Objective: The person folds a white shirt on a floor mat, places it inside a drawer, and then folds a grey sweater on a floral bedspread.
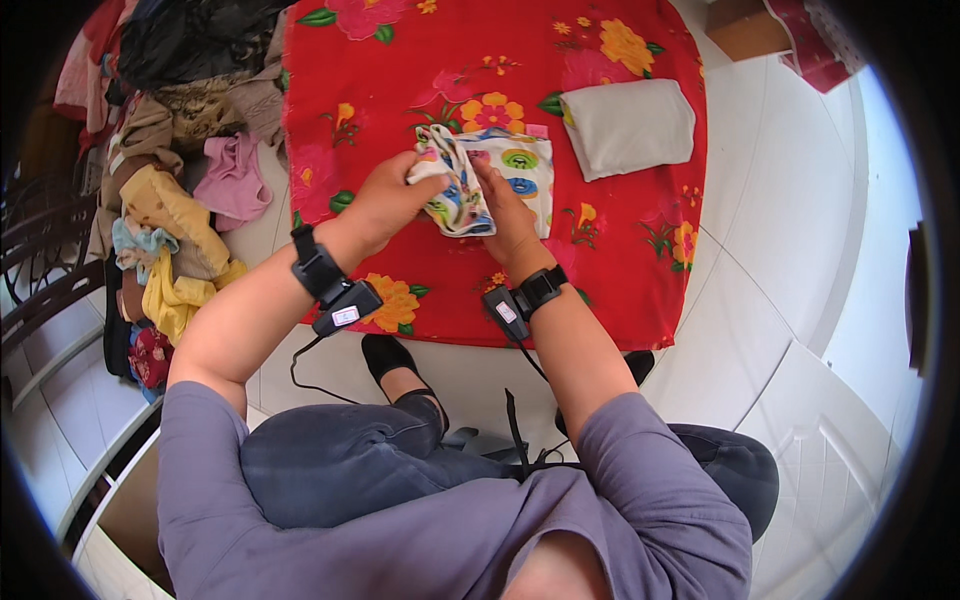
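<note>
A small white garment with a colourful face print [525, 169] lies on the red floral cloth [420, 300], its left part folded up and over. My left hand [394, 195] grips the bunched left part, thumb on top. My right hand [510, 210] is at the fold between the raised part and the flat part; its fingertips are partly hidden by the fabric, so whether they pinch it is unclear. To the right on the same cloth rests a folded off-white garment [630, 127].
A heap of mixed clothes [172, 202] lies at the left, with a pink garment [234, 180] at its near side and a black plastic bag [199, 41] above. A cardboard box [739, 30] stands at the top right. Dark cables hang from both wrist straps.
</note>
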Tool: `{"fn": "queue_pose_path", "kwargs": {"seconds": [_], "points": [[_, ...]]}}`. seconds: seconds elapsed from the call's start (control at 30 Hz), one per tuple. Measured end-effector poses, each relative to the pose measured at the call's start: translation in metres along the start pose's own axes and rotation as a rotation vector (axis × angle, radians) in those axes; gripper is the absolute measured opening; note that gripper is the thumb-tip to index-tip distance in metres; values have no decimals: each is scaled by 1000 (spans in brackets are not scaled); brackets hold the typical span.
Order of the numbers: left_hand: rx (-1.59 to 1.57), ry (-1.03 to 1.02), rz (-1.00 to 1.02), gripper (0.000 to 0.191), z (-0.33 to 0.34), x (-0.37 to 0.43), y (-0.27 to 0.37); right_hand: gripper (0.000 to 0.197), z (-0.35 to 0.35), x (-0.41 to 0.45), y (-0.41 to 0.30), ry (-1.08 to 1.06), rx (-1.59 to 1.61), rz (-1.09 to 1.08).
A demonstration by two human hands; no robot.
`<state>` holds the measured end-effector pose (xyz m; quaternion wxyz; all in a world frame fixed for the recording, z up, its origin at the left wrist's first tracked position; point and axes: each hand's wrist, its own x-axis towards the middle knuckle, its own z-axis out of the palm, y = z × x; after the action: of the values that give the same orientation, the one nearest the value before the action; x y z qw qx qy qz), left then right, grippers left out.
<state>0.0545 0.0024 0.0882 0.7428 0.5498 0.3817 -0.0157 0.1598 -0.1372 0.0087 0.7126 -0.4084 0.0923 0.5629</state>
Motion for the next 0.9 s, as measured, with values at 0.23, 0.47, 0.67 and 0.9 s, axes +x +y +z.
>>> {"fn": "queue_pose_path", "kwargs": {"seconds": [0.23, 0.47, 0.67, 0.9], "points": [[564, -64, 143, 31, 72, 42, -11, 51, -35, -24, -48, 8, -26, -38], [453, -283, 126, 23, 90, 55, -30, 34, -58, -35, -60, 85, -409, -93], [748, -107, 517, 26, 66, 39, -20, 34, -73, -36, -58, 294, -939, -229], [1385, -155, 823, 54, 61, 30, -31, 46, -51, -46, -58, 533, -1278, -676]]}}
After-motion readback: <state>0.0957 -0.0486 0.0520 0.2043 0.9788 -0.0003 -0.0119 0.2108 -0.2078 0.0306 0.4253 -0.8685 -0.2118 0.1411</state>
